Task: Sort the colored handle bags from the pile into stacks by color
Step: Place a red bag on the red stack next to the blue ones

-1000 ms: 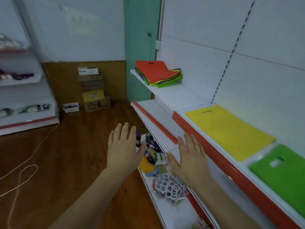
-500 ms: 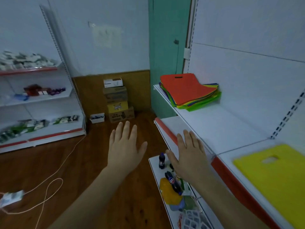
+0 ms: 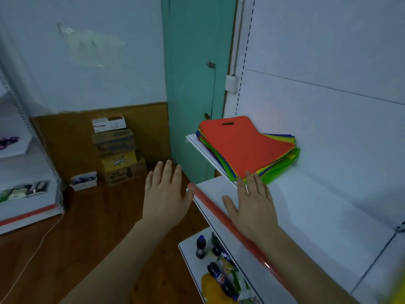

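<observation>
A pile of flat handle bags [image 3: 245, 148] lies at the far end of the white shelf [image 3: 306, 207]. An orange bag with a slot handle is on top; green, yellow, blue and purple edges stick out beneath it. My right hand [image 3: 252, 202] is flat with straight fingers over the shelf, its fingertips reaching the pile's near edge. My left hand [image 3: 166, 191] hovers with spread fingers left of the shelf's red front strip and holds nothing. A blurred yellow patch [image 3: 397, 291] shows at the bottom right corner.
A lower shelf [image 3: 188, 255] below my hands carries dark bottles [image 3: 200, 249] and packets. Stacked cardboard boxes [image 3: 118, 150] stand by the back wall on the wooden floor. Another shelf unit [image 3: 26, 194] is at the left, a green door [image 3: 192, 84] behind the pile. A white cable [image 3: 32, 257] runs across the floor.
The view has swung left and toward the pile; the yellow and green bags have dropped out of sight. Both hands have moved forward, and the right one now reaches the pile's edge.
</observation>
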A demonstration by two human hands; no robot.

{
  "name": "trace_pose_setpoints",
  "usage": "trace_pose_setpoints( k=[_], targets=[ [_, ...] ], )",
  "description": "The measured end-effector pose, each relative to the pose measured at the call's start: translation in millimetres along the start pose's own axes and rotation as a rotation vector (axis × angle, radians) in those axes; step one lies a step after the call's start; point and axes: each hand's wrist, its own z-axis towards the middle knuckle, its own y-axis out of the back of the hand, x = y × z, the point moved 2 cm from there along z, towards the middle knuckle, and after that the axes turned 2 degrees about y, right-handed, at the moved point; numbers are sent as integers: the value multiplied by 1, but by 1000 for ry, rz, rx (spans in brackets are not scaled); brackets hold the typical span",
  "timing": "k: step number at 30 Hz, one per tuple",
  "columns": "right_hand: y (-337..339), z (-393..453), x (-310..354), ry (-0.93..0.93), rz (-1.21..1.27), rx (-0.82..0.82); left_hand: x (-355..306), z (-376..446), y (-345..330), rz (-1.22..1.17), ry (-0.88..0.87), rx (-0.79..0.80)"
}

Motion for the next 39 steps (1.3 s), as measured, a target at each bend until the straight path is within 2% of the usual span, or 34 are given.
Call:
trace_pose_setpoints(
  k=[12,17,22,29,32,37,39],
  targets=[
    [-39,117,-34,-243,-126,-119,-22,177,-77,-112,-284,18],
    [-52,163,-52,-414,-170,-55,-47,244,-107,-96,-386,32],
    [-56,184,-61,-485,-271,66,-62,297,-129,-98,-417,38],
    [-63,181,-53,-558,-305,39,-62,318,-164,-55,-551,78],
    [-67,178,-48,-606,-299,23,-67,316,-163,-75,-669,40],
    [-73,172,-43,-660,-304,-1,-72,309,-156,-57,-771,55],
    [-76,170,-41,-693,-321,-2,-74,306,-154,-123,-835,46]
  ],
)
